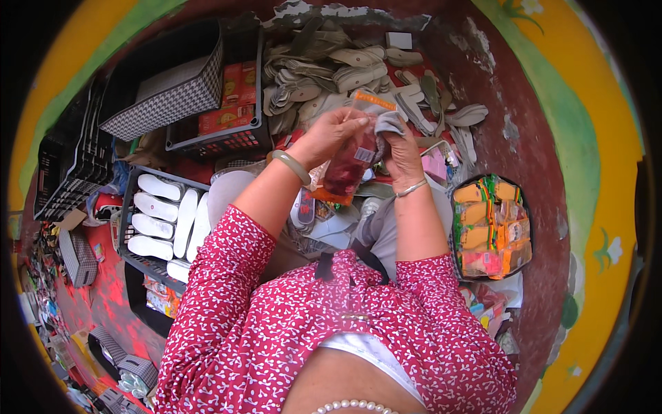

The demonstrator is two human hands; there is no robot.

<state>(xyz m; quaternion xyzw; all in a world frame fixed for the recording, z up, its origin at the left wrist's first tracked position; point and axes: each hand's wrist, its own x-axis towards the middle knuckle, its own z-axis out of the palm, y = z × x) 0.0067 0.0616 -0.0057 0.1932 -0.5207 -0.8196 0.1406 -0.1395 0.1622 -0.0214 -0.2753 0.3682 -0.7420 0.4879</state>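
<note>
In front of me my left hand (329,136) is closed, pinching the side of a clear plastic bag (348,162) near its top. The bag has an orange printed upper edge, a white label and something dark red inside. My right hand (403,159) is closed around a folded grey fabric piece (390,124) that sits against the bag's right side. My fingers partly cover this piece, so I cannot tell its exact kind. Below the bag, insoles and plastic wrapping (334,228) lie between my legs.
Flat grey insoles (345,65) are heaped ahead. A dark crate (156,272) of white insoles stands at left, below a checked bin (165,96) and a crate of red boxes (231,114). At right, a black basket (527,259) holds several orange packets beside the wall.
</note>
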